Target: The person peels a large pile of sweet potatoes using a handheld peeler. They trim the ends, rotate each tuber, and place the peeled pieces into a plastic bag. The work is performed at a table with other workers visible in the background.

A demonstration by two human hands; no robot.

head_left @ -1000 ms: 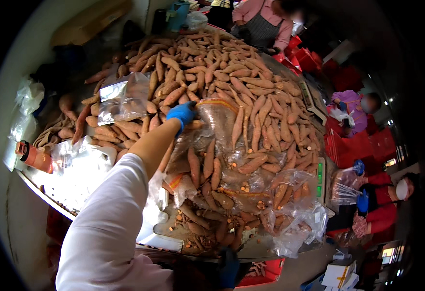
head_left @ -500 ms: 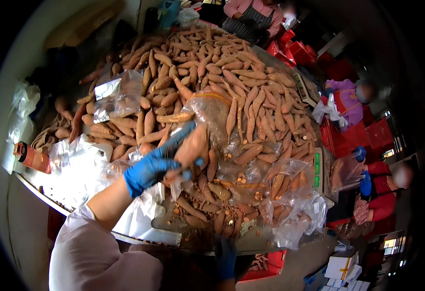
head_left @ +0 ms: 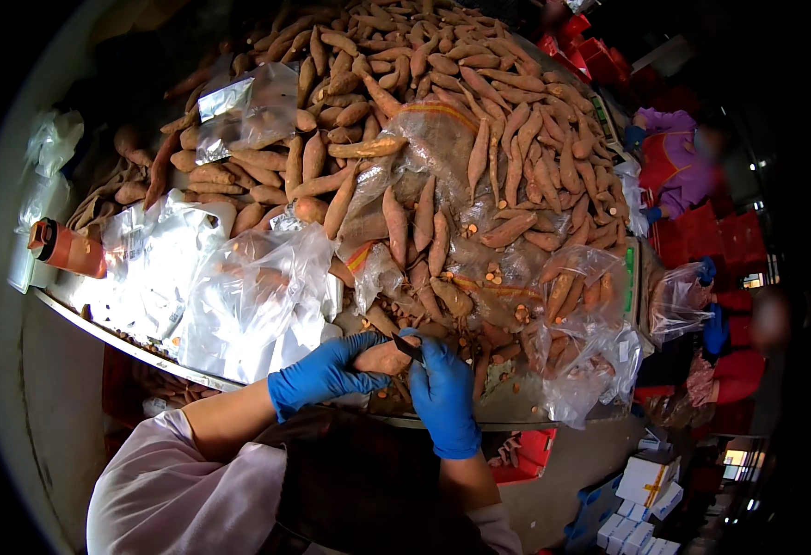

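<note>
Both of my hands wear blue gloves and meet above the table's near edge. My left hand (head_left: pixel 328 375) is closed around a sweet potato (head_left: pixel 385 358), with its end toward the right. In my right hand (head_left: pixel 444 393) is a small dark-bladed knife (head_left: pixel 408 348), its blade against that end of the sweet potato. Just beyond my hands lie more sweet potatoes (head_left: pixel 452 298) and small cut-off slices (head_left: pixel 493 276) on clear plastic.
A big heap of sweet potatoes (head_left: pixel 405 55) covers the table's far part. Plastic bags (head_left: pixel 258 296) and an orange bottle (head_left: pixel 68 250) are at left. A bag of sweet potatoes (head_left: pixel 577 296) lies by a scale (head_left: pixel 641 287). Co-workers (head_left: pixel 674 162) are at right; a red crate (head_left: pixel 526 453) sits below.
My left hand has drawn back toward me with the sweet potato. My right hand has risen from below the table edge with the knife, and the two hands have come together.
</note>
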